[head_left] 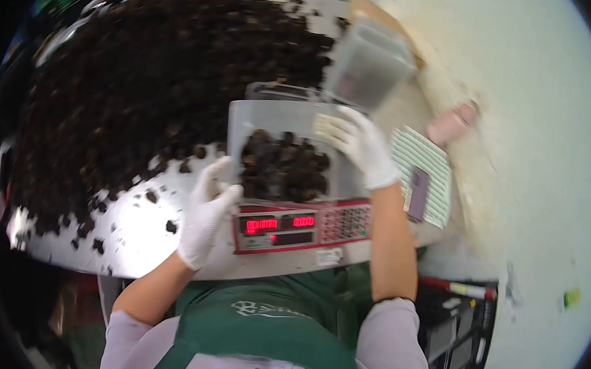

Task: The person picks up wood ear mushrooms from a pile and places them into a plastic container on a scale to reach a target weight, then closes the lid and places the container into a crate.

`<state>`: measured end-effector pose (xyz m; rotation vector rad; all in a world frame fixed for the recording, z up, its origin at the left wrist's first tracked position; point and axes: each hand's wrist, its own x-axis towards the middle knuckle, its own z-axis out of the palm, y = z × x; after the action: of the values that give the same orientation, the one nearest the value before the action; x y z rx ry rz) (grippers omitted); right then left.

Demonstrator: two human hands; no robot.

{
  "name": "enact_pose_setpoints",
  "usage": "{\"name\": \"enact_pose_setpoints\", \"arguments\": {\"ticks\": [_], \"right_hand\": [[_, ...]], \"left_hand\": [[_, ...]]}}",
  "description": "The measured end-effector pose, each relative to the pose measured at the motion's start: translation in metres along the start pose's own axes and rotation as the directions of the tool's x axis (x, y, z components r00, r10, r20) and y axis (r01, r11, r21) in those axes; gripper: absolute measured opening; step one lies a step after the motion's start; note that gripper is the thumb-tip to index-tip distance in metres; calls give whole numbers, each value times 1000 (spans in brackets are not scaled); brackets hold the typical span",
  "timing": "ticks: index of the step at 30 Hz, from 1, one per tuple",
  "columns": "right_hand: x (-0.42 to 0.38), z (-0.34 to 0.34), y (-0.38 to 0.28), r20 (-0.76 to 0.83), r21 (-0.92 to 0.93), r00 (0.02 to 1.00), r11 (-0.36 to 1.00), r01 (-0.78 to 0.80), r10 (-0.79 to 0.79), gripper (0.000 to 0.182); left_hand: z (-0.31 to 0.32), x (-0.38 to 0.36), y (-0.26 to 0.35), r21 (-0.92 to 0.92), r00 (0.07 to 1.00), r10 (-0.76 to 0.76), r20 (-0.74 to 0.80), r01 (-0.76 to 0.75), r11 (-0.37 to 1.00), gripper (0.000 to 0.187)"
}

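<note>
A clear plastic tub (240,121) partly filled with dark brown pieces (284,166), perhaps dried mushrooms, sits over a red digital scale (343,221) with lit red figures. At the tub's left side is my left hand (206,212), white-gloved, fingers and thumb closed at its wall. My right hand (367,152), also gloved, reaches over the tub's right rim. Its fingers press on a small pale rectangular piece (329,127) that resembles a label. Motion blur hides the exact finger contact.
A large heap of dark brown pieces (159,70) covers the table's left and far side. Stacked clear tubs (369,62) stand behind right. A pale green ridged sheet (429,164) bears a dark purple rectangular object (417,194), near a pink bottle (453,123). Another person's hands (98,4) show far left.
</note>
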<state>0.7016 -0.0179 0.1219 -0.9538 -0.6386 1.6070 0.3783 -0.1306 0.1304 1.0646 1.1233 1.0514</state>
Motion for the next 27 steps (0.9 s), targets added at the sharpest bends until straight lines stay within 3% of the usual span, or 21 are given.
{"name": "enact_pose_setpoints", "arguments": {"ticks": [7, 9, 11, 13, 14, 16, 17, 19, 21, 23, 24, 25, 27], "right_hand": [[-2, 16, 0, -35, 58, 999, 998, -29, 31, 38], [-1, 18, -2, 39, 65, 999, 998, -5, 3, 41], [-12, 25, -6, 14, 16, 999, 999, 46, -47, 42], [-37, 45, -10, 45, -238, 962, 933, 272, -269, 40], [-51, 53, -10, 49, -234, 963, 934, 270, -266, 40], [-86, 62, -1, 218, -554, 860, 667, 498, -461, 32], [-101, 66, 9, 216, -554, 862, 669, 496, -459, 32], [-131, 69, 30, 288, -851, 692, 154, 501, -662, 15], [-144, 65, 57, 251, -916, 627, 28, 400, -737, 12], [-147, 56, 71, 166, -904, 668, 158, 397, -726, 17], [-149, 55, 74, 109, -870, 695, 271, 413, -710, 21], [-152, 57, 77, -49, -784, 790, 513, 348, -611, 31], [-149, 58, 78, -156, -690, 829, 660, 297, -537, 39]], "left_hand": [[13, 8, 16, 90, 998, -40, -40, 43, 995, 61], [17, 10, 19, 128, 999, -37, -37, 41, 991, 60], [15, 14, 18, 145, 997, -52, -61, 61, 988, 58], [17, 16, 18, 163, 997, -50, -67, 60, 985, 57], [19, 16, 18, 154, 995, -48, -86, 61, 986, 56], [17, 17, 14, 146, 993, -51, -108, 66, 987, 55], [10, 19, 10, 113, 996, -54, -72, 62, 992, 50], [3, 25, -1, 81, 997, -60, -38, 63, 995, 46], [-12, 25, -10, -225, 982, -183, 36, 187, 956, 40], [-8, 20, 4, -130, 956, -294, 1, 292, 948, 34], [-6, 15, 4, -96, 973, -230, 24, 231, 968, 30], [-5, 13, 3, -65, 985, -162, 60, 166, 984, 27], [-2, 11, 8, -102, 977, -206, 50, 210, 972, 26]]}}
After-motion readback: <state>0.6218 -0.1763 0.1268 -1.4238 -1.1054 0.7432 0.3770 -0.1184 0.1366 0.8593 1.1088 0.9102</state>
